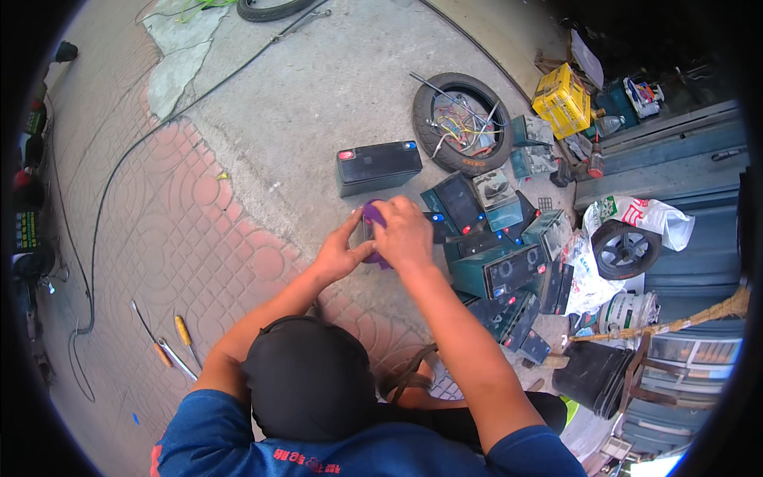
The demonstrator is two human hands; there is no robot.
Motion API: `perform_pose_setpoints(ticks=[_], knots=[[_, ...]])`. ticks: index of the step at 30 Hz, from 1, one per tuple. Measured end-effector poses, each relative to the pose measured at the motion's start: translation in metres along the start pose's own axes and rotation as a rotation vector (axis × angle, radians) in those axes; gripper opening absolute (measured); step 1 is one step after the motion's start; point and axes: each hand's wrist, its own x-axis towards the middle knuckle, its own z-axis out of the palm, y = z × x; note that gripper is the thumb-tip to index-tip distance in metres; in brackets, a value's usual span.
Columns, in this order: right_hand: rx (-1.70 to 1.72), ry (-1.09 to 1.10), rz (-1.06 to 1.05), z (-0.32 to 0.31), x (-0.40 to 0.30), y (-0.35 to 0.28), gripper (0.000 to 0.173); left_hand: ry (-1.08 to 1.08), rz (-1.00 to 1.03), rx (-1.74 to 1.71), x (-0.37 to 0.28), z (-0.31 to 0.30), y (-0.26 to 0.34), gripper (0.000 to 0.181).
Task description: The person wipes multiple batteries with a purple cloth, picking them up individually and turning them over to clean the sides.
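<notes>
A purple cloth [375, 213] is bunched between my two hands. My right hand [405, 232] grips it, fingers bent over the top. With thumb and fingers spread around its near-left end, my left hand [340, 251] holds a dark lead-acid battery [438, 219]. Its blue terminal end pokes out past my right hand; most of its body is hidden by the hands and cloth. Just beyond stands another black-topped battery [378, 166] with a red and a blue terminal, apart from my hands.
Several batteries [501, 268] crowd the ground to the right. A tyre [426, 122] surrounds loose wires and a long tool. A yellow box [561, 100], a small wheel [626, 249] and a black bucket [590, 372] stand farther right. Wooden-handled tools [183, 330] lie left; a hose [128, 152] crosses the paving.
</notes>
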Motion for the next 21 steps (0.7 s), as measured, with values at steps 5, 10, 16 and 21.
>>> perform_pose_setpoints(ticks=[5, 10, 16, 21], knots=[[0.040, -0.109, 0.023, -0.004, -0.020, 0.002, 0.036, 0.115, 0.131, -0.015, -0.004, 0.008, -0.006, 0.083], [-0.009, 0.032, 0.055, 0.011, 0.023, 0.014, 0.030, 0.147, 0.210, 0.143, -0.002, 0.007, -0.014, 0.090], [0.077, 0.078, 0.000, 0.018, 0.066, 0.008, 0.034, 0.078, 0.028, -0.007, -0.007, 0.005, 0.001, 0.096], [-0.055, 0.062, -0.022, 0.052, 0.112, -0.017, 0.030, 0.354, 0.162, 0.128, 0.002, -0.009, 0.015, 0.098]])
